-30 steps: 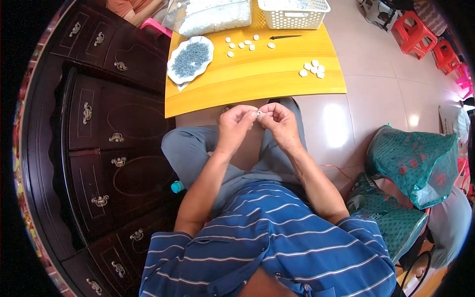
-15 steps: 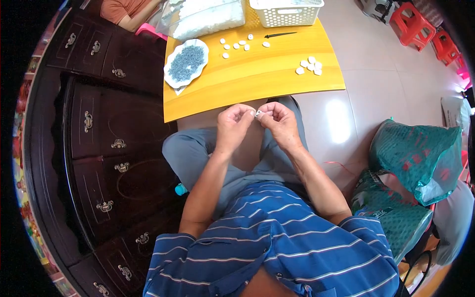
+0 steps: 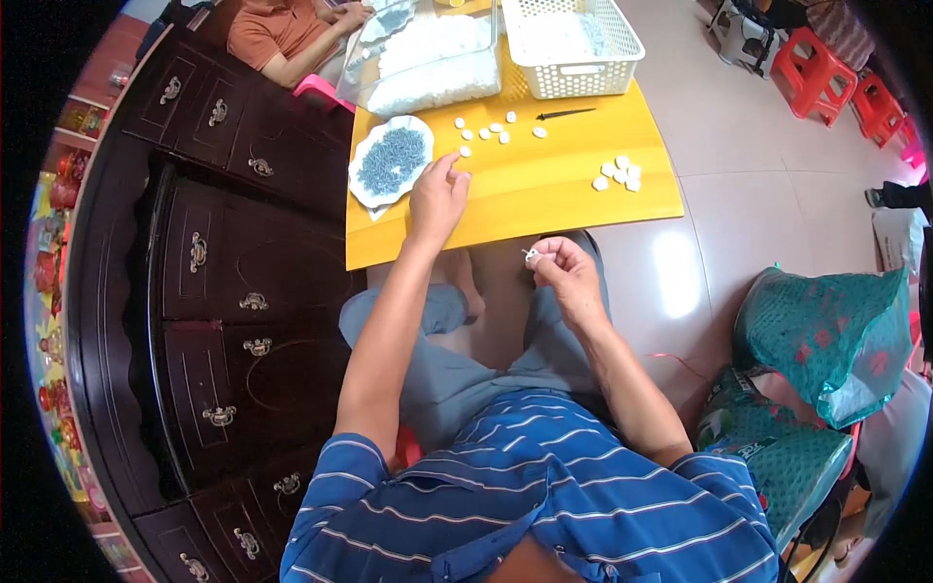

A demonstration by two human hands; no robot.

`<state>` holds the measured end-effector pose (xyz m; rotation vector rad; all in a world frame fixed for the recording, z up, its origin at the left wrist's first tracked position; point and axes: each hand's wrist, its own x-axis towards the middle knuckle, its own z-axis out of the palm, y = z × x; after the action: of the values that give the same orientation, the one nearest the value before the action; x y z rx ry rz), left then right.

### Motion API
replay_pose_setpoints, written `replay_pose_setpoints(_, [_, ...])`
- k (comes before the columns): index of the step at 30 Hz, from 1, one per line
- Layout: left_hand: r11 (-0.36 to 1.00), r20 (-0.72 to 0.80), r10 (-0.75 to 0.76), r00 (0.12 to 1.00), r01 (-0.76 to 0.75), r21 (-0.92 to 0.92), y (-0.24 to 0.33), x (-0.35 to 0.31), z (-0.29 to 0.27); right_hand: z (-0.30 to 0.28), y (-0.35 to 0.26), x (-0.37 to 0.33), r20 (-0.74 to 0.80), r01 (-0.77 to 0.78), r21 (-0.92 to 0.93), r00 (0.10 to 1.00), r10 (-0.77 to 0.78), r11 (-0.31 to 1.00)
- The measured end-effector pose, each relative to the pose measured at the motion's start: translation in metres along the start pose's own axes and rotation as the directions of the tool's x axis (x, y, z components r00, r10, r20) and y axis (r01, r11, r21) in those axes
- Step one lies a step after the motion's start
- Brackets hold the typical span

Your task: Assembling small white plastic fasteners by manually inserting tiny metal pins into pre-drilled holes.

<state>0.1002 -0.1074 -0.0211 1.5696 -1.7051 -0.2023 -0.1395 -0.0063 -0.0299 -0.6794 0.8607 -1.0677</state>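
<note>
My left hand (image 3: 439,202) is over the near left part of the yellow table (image 3: 554,189), thumb and index finger apart. Its fingertips are right beside a small white round piece (image 3: 465,152), perhaps touching it. Several similar white pieces (image 3: 496,127) lie scattered just beyond. Off the table's near edge, above my lap, my right hand (image 3: 567,277) is closed on a small white plastic piece (image 3: 532,255) with a loop. A white scalloped plate (image 3: 419,126) holding a heap of small blue-grey pins (image 3: 389,163) lies left of my left hand.
A clear bin (image 3: 437,92) of white pieces and a white perforated basket (image 3: 583,80) stand at the back. A dark pointed tool (image 3: 567,113) and a white cluster (image 3: 620,174) lie to the right. Dark drawers (image 3: 243,223) line the left; green bags (image 3: 821,330) sit right. Another person (image 3: 277,39) sits beyond.
My hands have parted. The left moved forward onto the table, near a white piece; the right stays above my lap with the small white piece. The view has shifted slightly.
</note>
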Motion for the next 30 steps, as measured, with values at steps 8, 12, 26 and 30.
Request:
replay_pose_setpoints(8, [0.939, 0.019, -0.144, 0.989, 0.130, 0.319, -0.010, 0.039, 0.026, -0.005, 0.000, 0.001, -0.002, 0.001, -0.006, 1.000, -0.001, 1.000])
replay_pose_setpoints(12, [0.929, -0.002, -0.174, 0.985, 0.165, 0.331, -0.015, 0.042, 0.033, -0.006, -0.004, 0.002, 0.012, -0.022, 0.012, 1.000, 0.022, 1.000])
replay_pose_setpoints(26, [0.776, 0.202, -0.288, 0.936, 0.352, -0.523, 0.008, -0.027, 0.016, -0.004, -0.010, 0.002, -0.052, -0.036, 0.004, 0.998, 0.036, 0.999])
replay_pose_setpoints(30, [0.683, 0.299, -0.338, 0.892, 0.451, -0.574, 0.056, -0.069, -0.001, -0.006, -0.001, 0.005, -0.023, 0.021, 0.011, 1.000, -0.021, 1.000])
